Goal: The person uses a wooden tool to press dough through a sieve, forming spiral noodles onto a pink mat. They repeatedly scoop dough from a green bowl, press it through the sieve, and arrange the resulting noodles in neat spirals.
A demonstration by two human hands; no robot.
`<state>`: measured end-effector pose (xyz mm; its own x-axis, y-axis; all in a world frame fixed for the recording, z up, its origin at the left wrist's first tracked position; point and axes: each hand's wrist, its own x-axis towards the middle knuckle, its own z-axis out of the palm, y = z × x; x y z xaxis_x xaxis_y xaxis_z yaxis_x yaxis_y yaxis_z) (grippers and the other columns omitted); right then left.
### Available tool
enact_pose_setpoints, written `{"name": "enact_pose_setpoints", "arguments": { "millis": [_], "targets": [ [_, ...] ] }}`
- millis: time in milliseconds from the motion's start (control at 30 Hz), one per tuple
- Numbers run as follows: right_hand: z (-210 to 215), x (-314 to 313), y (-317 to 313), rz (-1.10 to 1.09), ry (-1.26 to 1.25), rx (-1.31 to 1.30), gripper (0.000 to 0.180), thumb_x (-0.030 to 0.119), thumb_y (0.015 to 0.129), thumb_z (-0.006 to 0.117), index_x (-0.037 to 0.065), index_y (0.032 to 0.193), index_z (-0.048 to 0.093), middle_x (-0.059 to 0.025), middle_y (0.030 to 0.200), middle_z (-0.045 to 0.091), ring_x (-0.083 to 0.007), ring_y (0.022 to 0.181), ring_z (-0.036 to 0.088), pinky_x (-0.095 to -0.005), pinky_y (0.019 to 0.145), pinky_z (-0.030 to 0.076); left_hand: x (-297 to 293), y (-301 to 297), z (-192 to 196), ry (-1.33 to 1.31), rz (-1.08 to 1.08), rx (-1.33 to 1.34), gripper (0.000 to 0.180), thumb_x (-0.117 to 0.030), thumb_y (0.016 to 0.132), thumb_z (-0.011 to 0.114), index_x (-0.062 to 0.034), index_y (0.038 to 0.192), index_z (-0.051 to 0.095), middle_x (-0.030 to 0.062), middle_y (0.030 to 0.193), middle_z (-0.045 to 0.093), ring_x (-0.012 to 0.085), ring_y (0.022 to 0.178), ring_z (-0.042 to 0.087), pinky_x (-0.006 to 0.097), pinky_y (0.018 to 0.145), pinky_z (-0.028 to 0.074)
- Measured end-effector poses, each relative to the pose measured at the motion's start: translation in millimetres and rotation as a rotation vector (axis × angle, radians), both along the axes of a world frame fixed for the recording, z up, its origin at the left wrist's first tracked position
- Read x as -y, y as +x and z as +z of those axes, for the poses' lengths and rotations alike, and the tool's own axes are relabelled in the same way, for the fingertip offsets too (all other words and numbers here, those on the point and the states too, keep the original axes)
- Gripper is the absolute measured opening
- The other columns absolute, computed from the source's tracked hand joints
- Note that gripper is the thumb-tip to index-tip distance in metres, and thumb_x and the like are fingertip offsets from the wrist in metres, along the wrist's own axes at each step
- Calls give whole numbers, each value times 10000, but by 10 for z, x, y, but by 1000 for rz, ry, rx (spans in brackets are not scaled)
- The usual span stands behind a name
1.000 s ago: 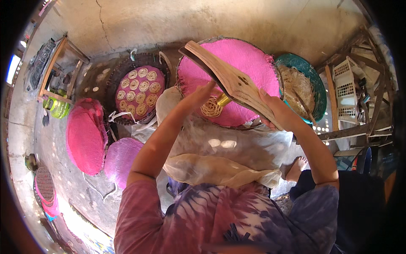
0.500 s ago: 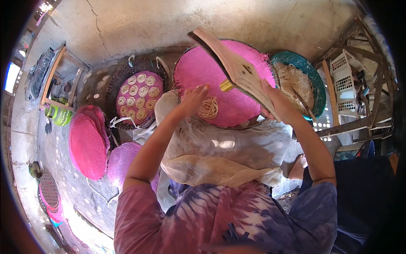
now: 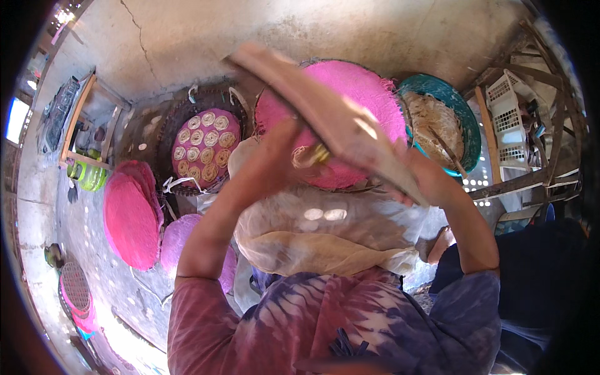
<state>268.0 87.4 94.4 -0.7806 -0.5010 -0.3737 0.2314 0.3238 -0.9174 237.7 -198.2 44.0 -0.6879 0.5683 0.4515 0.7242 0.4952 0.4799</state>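
A long wooden board (image 3: 350,134), blurred by motion, slants over a round pink mat (image 3: 375,87). My right hand (image 3: 422,175) is closed around its lower right end. Under the board's middle shows a brass-coloured tube (image 3: 322,153). Beneath it, a coil of pale noodle strands (image 3: 304,157) lies on the mat, partly hidden. My left hand (image 3: 278,150) is smeared by motion at the board's near edge, its fingers hidden; whether it grips the board I cannot tell.
A dark basket (image 3: 164,144) at the left holds a pink mat with several noodle coils. A teal basin (image 3: 472,134) of pale dough with a stick stands at the right. Pink mats (image 3: 131,215) lie at the lower left; a wooden rack (image 3: 550,181) stands far right.
The board has swung down and to the left at its upper end. My left hand has risen from beside the noodle coil to the board's near edge. My right hand keeps its hold.
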Motion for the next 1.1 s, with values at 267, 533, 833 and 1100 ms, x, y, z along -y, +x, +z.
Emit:
{"name": "enact_pose_setpoints", "arguments": {
  "millis": [267, 533, 833, 1100],
  "targets": [
    [-327, -32, 298, 265, 343, -815, 331, 332, 979, 521, 68, 1012, 718, -165, 738, 672, -320, 644, 661, -418, 618, 514, -537, 576, 22, 236, -479, 946, 262, -206, 917, 601, 31, 1028, 613, 70, 1074, 600, 187, 959, 587, 312, 832, 514],
    [18, 432, -53, 359, -205, -1327, 549, 371, 974, 551, 41, 1401, 450, -146, 1135, 622, -288, 829, 673, -358, 664, 544, -860, 597, 49, -442, -279, -274, 297, -165, 791, 647, -4, 1040, 626, 132, 1021, 619, 257, 1017, 606, 358, 813, 519],
    [585, 313, 35, 104, -164, -1039, 412, 79, 858, 657, 49, 1217, 457, -168, 1088, 562, -307, 911, 637, -402, 761, 514, -602, 174, 306, 15, -549, 139, 257, -126, 841, 687, -86, 1092, 652, 99, 1006, 686, 225, 975, 654, 396, 847, 503],
    [565, -1103, -290, -1131, -868, -1025, 53, 221, 1023, 520, 175, 1042, 504, 35, 633, 386, -60, 502, 378, -229, 410, 314, -352, -95, 8, 761, -136, 691, 249, -44, 881, 659, 12, 1123, 642, 119, 1034, 702, 224, 936, 678, 378, 799, 549]
  ]
}}
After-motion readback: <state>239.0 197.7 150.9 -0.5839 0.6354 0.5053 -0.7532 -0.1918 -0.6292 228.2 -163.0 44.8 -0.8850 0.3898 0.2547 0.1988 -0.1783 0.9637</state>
